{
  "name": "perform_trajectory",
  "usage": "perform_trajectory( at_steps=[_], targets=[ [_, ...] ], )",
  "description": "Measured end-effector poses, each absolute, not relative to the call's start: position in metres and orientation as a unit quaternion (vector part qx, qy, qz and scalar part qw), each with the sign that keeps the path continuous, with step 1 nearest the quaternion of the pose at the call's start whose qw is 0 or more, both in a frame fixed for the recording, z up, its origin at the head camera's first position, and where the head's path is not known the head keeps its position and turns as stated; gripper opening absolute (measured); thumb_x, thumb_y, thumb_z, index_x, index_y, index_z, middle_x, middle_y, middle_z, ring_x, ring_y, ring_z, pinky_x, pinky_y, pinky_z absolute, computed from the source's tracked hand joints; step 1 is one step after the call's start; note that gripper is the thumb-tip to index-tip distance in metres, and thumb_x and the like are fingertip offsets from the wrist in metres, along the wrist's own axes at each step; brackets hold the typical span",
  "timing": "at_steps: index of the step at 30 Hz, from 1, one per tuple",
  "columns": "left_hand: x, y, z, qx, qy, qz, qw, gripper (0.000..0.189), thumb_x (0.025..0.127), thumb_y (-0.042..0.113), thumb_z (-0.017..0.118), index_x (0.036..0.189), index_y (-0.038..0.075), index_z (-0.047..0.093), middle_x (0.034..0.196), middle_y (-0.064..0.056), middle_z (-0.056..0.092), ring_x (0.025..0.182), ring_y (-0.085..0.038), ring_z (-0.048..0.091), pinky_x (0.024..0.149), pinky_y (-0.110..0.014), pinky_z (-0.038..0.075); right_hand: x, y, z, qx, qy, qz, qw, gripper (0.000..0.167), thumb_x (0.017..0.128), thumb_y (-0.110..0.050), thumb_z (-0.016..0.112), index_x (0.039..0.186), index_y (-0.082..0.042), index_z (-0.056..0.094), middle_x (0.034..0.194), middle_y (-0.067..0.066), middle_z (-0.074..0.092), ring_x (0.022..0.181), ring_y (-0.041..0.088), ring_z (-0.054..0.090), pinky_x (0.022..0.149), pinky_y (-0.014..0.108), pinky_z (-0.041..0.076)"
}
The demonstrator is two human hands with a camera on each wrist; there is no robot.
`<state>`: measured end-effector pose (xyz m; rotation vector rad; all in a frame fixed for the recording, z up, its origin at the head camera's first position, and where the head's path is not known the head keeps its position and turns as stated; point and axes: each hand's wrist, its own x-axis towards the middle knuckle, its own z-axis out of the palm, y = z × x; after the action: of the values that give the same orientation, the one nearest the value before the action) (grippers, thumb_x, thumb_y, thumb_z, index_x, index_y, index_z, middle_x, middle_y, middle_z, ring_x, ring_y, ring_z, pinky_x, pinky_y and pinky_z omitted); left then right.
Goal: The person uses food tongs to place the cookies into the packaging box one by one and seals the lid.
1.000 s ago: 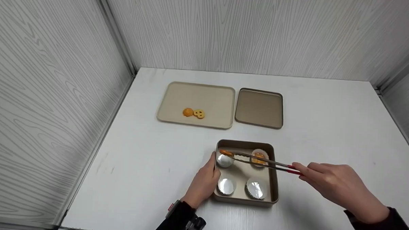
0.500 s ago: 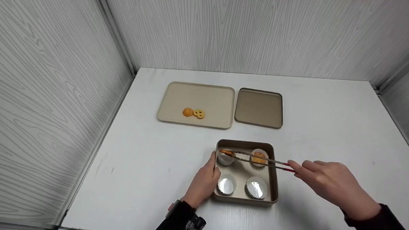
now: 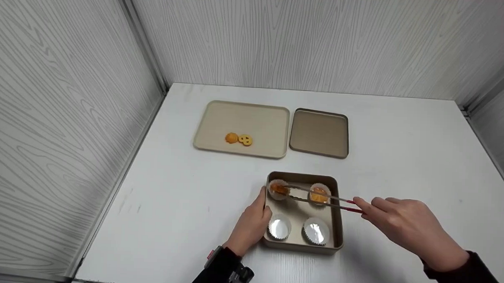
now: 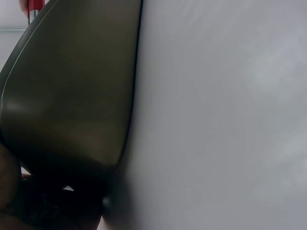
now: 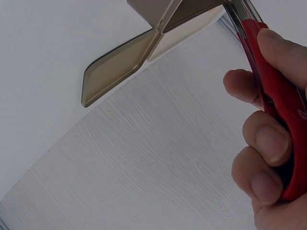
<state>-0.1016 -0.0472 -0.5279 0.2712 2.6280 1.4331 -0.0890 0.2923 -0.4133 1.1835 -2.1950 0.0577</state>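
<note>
My right hand [image 3: 404, 222] grips red-handled metal tongs [image 3: 342, 204], which reach left over a square brown baking tin [image 3: 303, 246]. The tongs' tips are at an orange-brown cookie [image 3: 279, 189] that sits in the back left paper cup [image 3: 272, 195]; whether they still pinch it I cannot tell. My left hand [image 3: 249, 227] holds the tin by its left wall. Another orange piece [image 3: 318, 195] lies in the back right cup, partly behind the tongs. The right wrist view has my fingers and thumb curled around the red handle [image 5: 283, 110]. Tin wall [image 4: 72, 91] fills much of the left wrist view.
Two silvery cups, front left [image 3: 279, 227] and front right [image 3: 316, 231], stand in the tin. Behind it is a beige tray [image 3: 244, 116] with a round cookie [image 3: 231, 138] and a pretzel-shaped one [image 3: 245, 140]. A square brown tray [image 3: 319, 133] lies beside it.
The tongs have shifted slightly left, and the cookie at their tips has gone from above the back left cup down into it. The left hand and the tin stay put.
</note>
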Motion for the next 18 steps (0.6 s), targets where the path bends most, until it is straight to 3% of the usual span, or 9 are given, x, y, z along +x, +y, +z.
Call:
perform_trajectory(
  at_steps=[18],
  targets=[
    [-0.1013,-0.0473,-0.5264,0.086,0.872,0.476,0.071,0.064,0.102,0.015,0.037,0.160,-0.006,0.022,0.161,-0.019,0.035,0.144,-0.030,0.042,0.116,-0.046,0.038,-0.0876,0.2955,-0.4129,0.447,-0.838,0.020,0.313,0.048,0.111,-0.038,0.038,0.110,-0.012,0.078,0.065,-0.009,0.047,0.046,0.005,0.037,0.038,0.019,0.028]
  ],
)
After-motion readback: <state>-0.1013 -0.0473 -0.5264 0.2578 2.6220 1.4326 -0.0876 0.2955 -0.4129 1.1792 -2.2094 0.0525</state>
